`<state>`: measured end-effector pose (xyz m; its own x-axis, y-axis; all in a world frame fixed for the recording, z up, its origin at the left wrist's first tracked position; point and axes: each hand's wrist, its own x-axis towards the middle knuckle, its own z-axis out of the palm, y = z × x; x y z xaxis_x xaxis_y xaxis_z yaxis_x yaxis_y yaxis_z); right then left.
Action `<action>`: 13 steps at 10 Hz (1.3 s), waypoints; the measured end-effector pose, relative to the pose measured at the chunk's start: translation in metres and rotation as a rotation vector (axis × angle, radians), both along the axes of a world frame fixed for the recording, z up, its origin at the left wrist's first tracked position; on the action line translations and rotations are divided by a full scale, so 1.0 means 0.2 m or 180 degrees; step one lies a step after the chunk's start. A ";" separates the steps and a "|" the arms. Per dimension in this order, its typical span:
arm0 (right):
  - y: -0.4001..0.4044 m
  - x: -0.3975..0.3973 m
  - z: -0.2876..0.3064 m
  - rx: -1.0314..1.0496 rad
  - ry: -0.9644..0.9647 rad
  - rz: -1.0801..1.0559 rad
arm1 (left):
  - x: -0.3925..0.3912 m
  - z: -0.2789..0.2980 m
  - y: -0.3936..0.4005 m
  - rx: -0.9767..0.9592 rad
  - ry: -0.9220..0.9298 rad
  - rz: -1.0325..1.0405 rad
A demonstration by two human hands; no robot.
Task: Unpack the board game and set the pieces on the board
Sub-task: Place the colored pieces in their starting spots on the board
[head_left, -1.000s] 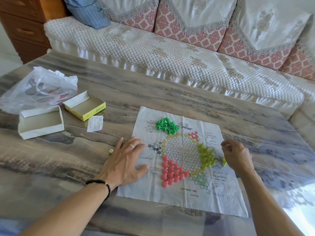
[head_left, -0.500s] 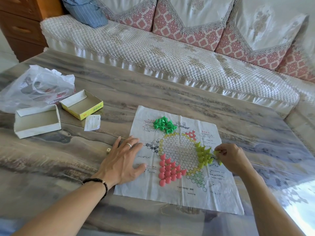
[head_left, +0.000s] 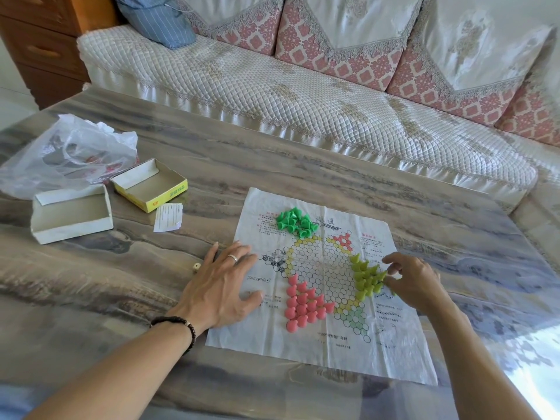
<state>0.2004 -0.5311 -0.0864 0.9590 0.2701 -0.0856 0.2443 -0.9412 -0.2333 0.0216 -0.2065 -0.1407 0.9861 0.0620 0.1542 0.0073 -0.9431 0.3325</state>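
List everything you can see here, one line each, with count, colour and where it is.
paper game board: one, white, on table
green pieces: one loose heap, board's far edge
yellow-green pieces: one cluster, board's right point
pink pieces: one cluster, board's near-left
box halves: two, white and yellow, table left
plastic bag: one, clear, behind boxes
paper slip: one, white, beside yellow box
die: one, pale, by left hand
table: one, marbled grey
sofa: one, white quilted, behind
left hand: flat on board's edge
right hand: fingers at yellow-green pieces

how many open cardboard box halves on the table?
2. The white open cardboard box half sits at the table's left edge; the yellow-sided open cardboard box half is just right of it, beside the clear plastic bag. None looks hidden.
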 end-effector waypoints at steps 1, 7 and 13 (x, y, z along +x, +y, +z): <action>-0.05 -0.01 0.01 0.0240 -0.0264 -0.0218 | 0.00 0.00 0.00 -0.0005 -0.0011 -0.0013; -0.09 -0.17 -0.04 0.0504 -0.0257 -0.0656 | 0.00 -0.01 0.00 -0.0041 -0.0134 -0.0046; -0.07 -0.16 0.00 0.0793 -0.0287 -0.0526 | 0.00 -0.01 0.00 -0.0076 -0.0128 -0.0036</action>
